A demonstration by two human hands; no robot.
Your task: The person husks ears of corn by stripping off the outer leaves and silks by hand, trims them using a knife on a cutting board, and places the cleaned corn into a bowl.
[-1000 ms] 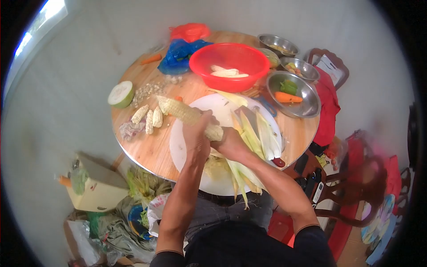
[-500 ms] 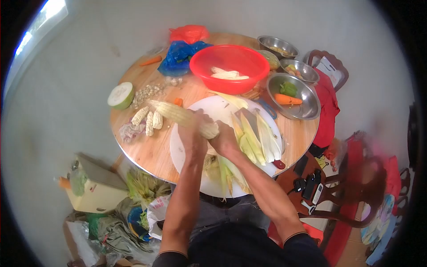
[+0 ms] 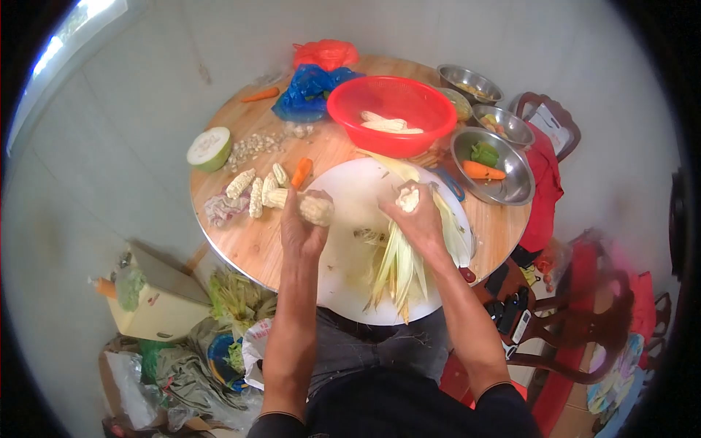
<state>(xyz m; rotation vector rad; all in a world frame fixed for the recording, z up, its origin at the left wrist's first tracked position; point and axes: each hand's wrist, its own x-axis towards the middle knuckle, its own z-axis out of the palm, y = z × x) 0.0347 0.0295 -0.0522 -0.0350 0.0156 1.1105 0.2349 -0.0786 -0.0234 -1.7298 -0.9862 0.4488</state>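
My left hand is wrapped round a pale corn cob, over the left edge of the white round board. Held in my right hand is a small whitish piece of corn, above the board's right half. Pale green husks lie on the board below and beside my right hand. Left of my left hand, several short cobs and a piece of carrot rest on the wooden table.
Behind the board stands a red basin with cobs inside. Steel bowls are at the right, one holding a carrot and green pepper. A blue bag, garlic and a cut gourd lie at the left back.
My hands have moved apart, the left one keeping the cob and the right one now holding a separate whitish piece. The view has shifted slightly.
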